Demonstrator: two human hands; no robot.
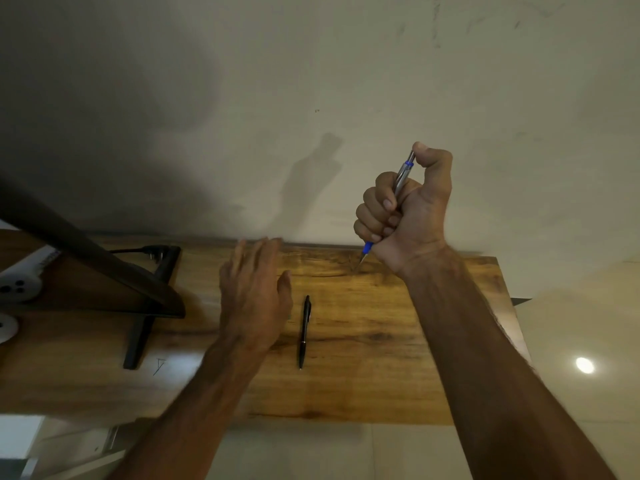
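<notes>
Right hand (405,209) fists the silver-blue click pen (403,173), thumb on its button. Left hand (254,289) hovers with its grip wide and empty. The black pen (304,330) lies untouched on the desk (381,375), probably next.

Camera: one wide-angle view, worn on the person's head.
Position: above the near edge of the table (367,375), close over it.
Facing: forward and down, toward the wall (242,64) behind the table's far edge.
Nearness: left hand (254,299) and right hand (405,216) sit mid-frame, forearms entering from the near edge.
Edges: floor (588,306) shows at right; the table's left part runs out of view.
</notes>
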